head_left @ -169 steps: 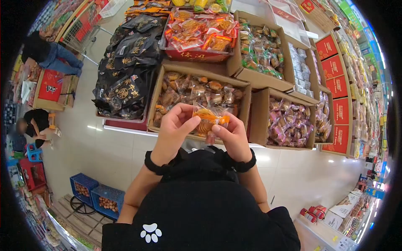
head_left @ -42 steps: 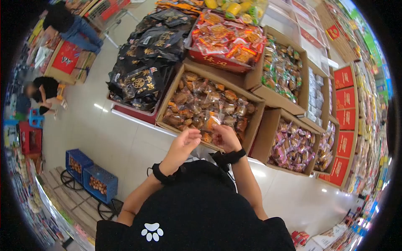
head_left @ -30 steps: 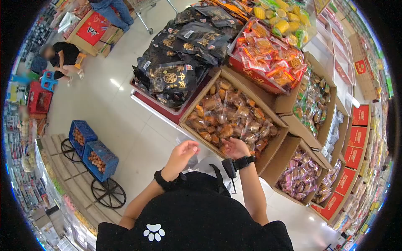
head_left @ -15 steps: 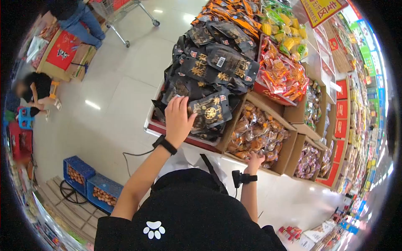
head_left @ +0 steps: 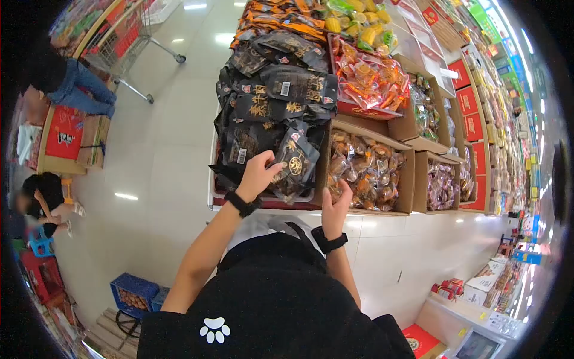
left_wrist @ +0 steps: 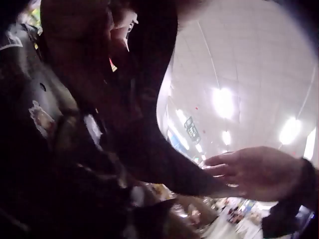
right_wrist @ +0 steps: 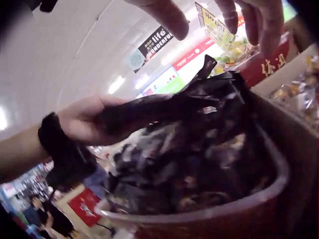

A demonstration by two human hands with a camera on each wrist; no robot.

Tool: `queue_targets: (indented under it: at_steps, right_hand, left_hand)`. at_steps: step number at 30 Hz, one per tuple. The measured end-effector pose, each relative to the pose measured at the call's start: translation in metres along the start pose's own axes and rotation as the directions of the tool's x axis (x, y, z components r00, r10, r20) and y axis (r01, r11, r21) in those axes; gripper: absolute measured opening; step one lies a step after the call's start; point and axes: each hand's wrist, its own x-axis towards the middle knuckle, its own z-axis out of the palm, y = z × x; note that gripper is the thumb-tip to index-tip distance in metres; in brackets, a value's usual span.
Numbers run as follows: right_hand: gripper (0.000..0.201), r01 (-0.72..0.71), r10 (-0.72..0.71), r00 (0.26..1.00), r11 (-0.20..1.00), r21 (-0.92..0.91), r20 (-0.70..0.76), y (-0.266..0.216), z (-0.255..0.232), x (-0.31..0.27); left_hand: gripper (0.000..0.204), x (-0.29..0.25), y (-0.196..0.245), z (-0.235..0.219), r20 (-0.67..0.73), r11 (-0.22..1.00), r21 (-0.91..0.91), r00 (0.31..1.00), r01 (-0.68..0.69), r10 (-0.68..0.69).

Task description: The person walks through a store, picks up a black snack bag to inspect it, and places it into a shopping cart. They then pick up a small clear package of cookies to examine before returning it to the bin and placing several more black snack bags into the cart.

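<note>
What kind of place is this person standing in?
Most likely a supermarket or snack shop: open cardboard boxes of wrapped snacks, a heap of black packets, a shopping trolley and stocked shelves.

A low red display tray (head_left: 251,202) on the floor (pale tiles) carries heaped black snack bags (head_left: 269,107).

Black packets (head_left: 269,107) lie left of the carton (head_left: 368,170) of wrapped snacks.
</note>
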Motion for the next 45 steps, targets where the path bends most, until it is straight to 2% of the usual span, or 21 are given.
queue_targets:
  at_steps: [1, 2, 3, 4, 5, 7, 8, 9, 11, 12, 16, 20, 24, 30, 38, 45]
  right_hand:
    - [0.044, -0.002, 0.002, 1.000, 1.000, 0.009, -0.013, -0.008, 0.005, 0.001]
    - [0.043, -0.137, 0.111, 0.989, 0.931, 0.337, 0.094, -0.015, 0.010, 0.003]
    - [0.042, -0.278, 0.171, 0.958, 0.742, 0.610, 0.228, -0.023, 0.012, 0.006]
    - [0.038, -0.390, 0.177, 0.917, 0.589, 0.708, 0.358, -0.035, 0.009, 0.011]
    - [0.038, -0.381, 0.175, 0.921, 0.582, 0.718, 0.347, -0.048, 0.002, 0.014]
    - [0.036, -0.651, 0.174, 0.747, 0.384, 0.654, 0.641, -0.068, -0.012, 0.019]
    - [0.031, -0.582, 0.119, 0.797, 0.414, 0.700, 0.592, -0.071, -0.012, 0.019]
    - [0.031, -0.576, 0.118, 0.802, 0.412, 0.706, 0.586, -0.075, -0.016, 0.021]
    - [0.027, -0.530, 0.054, 0.813, 0.480, 0.699, 0.579, -0.083, -0.023, 0.025]
    - [0.027, -0.527, 0.049, 0.815, 0.478, 0.703, 0.578, -0.085, -0.025, 0.025]
    - [0.026, -0.524, 0.023, 0.804, 0.500, 0.690, 0.594, -0.092, -0.032, 0.023]
    - [0.026, -0.494, -0.023, 0.798, 0.545, 0.677, 0.602, -0.101, -0.040, 0.021]
    - [0.027, -0.507, -0.028, 0.783, 0.552, 0.662, 0.622, -0.106, -0.050, 0.017]
    - [0.027, -0.484, -0.036, 0.793, 0.569, 0.665, 0.608, -0.108, -0.059, 0.015]
    - [0.027, -0.432, -0.058, 0.811, 0.612, 0.663, 0.582, -0.112, -0.073, 0.013]
    - [0.028, -0.445, -0.042, 0.813, 0.598, 0.667, 0.580, -0.111, -0.079, 0.014]
  left_hand:
    - [0.024, -0.006, 0.005, -0.002, 0.008, 1.000, 0.008, 1.000, -0.011, 0.011]
    - [0.025, -0.014, 0.012, -0.006, 0.038, 0.984, -0.169, 0.998, 0.061, -0.056]
    - [0.025, -0.021, 0.022, -0.009, 0.081, 0.931, -0.337, 0.990, 0.137, -0.116]
    - [0.024, -0.029, 0.035, -0.011, 0.094, 0.906, -0.392, 0.987, 0.159, -0.133]
    - [0.024, -0.035, 0.047, -0.012, 0.101, 0.911, -0.384, 0.987, 0.152, -0.122]
    - [0.024, -0.044, 0.063, -0.010, 0.101, 0.874, -0.456, 0.986, 0.165, -0.133]
    - [0.019, -0.047, 0.062, -0.008, 0.103, 0.870, -0.472, 0.989, 0.142, -0.105]
    - [0.019, -0.049, 0.066, -0.007, 0.108, 0.872, -0.469, 0.989, 0.139, -0.099]
    - [0.013, -0.053, 0.080, -0.008, 0.149, 0.866, -0.468, 0.982, 0.176, -0.119]
    - [0.014, -0.054, 0.084, -0.012, 0.202, 0.862, -0.461, 0.971, 0.210, -0.128]
    - [0.018, -0.060, 0.107, -0.017, 0.182, 0.850, -0.481, 0.973, 0.213, -0.140]
    - [0.029, -0.060, 0.118, -0.016, 0.168, 0.891, -0.425, 0.981, 0.161, -0.097]
    - [0.037, -0.063, 0.128, -0.015, 0.176, 0.929, -0.350, 0.982, 0.123, -0.064]
    - [0.036, -0.066, 0.142, -0.013, 0.151, 0.957, -0.281, 0.988, 0.067, -0.025]
    - [0.035, -0.067, 0.152, -0.010, 0.183, 0.940, -0.326, 0.982, 0.102, -0.043]
    - [0.034, -0.068, 0.155, -0.006, 0.188, 0.940, -0.328, 0.982, 0.095, -0.033]
